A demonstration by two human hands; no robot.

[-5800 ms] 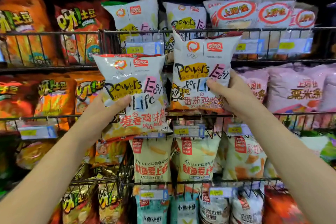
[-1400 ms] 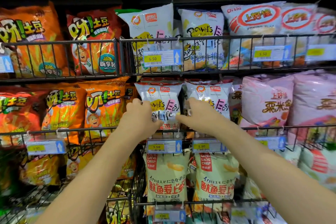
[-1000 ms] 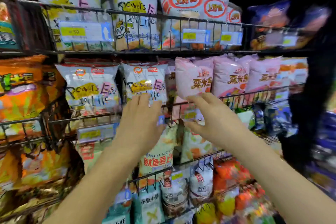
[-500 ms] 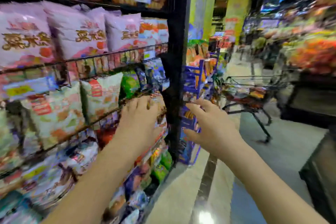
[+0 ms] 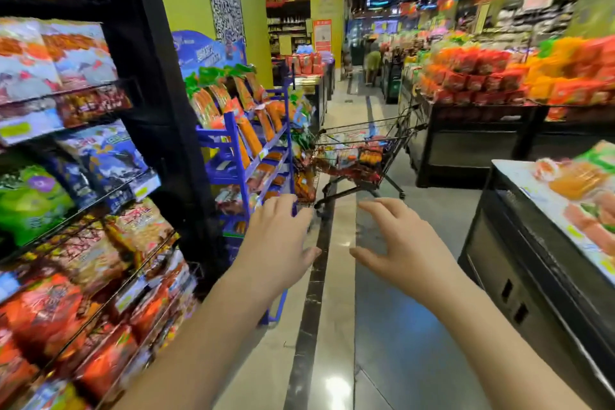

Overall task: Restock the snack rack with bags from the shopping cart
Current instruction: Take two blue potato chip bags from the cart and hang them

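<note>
Head view: left hand and right hand are raised over the aisle floor, each grip spread and empty; shopping cart with bags stands ahead, snack rack at left.

A tall black wire snack rack fills the left of the frame, its tilted shelves packed with snack bags in white, blue, green and orange. Just right of it, a blue display stand carries orange packets. The glossy tiled floor runs up the centre, and a wire shopping cart loaded with bags stands on it at mid-frame. A dark chest worktop topped with packaged food sits at right.
</note>
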